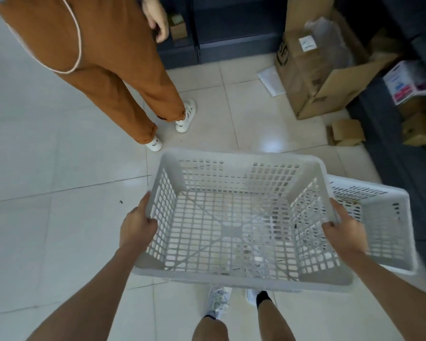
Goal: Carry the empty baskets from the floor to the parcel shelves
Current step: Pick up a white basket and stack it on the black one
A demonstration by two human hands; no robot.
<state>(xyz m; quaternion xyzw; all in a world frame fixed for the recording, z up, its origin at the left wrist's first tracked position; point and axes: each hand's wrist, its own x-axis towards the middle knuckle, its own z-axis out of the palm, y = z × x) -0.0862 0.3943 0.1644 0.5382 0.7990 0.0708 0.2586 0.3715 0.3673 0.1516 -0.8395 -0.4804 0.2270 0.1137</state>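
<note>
I hold an empty white perforated plastic basket (pixel 234 227) in front of me, above the tiled floor. My left hand (pixel 137 226) grips its left rim, thumb over the edge. My right hand (pixel 343 231) grips its right rim the same way. A second white basket (pixel 384 217) shows just to the right, partly hidden behind the held basket and my right hand; whether it rests on the floor I cannot tell. Dark parcel shelves (pixel 221 33) stand along the far wall and down the right side (pixel 391 148).
A person in brown trousers (pixel 103 70) and white shoes stands ahead on the left. Open cardboard boxes (pixel 315 77) and a small folded box (pixel 346 132) lie on the floor at the right. A white and red parcel (pixel 408 82) sits on the right shelf.
</note>
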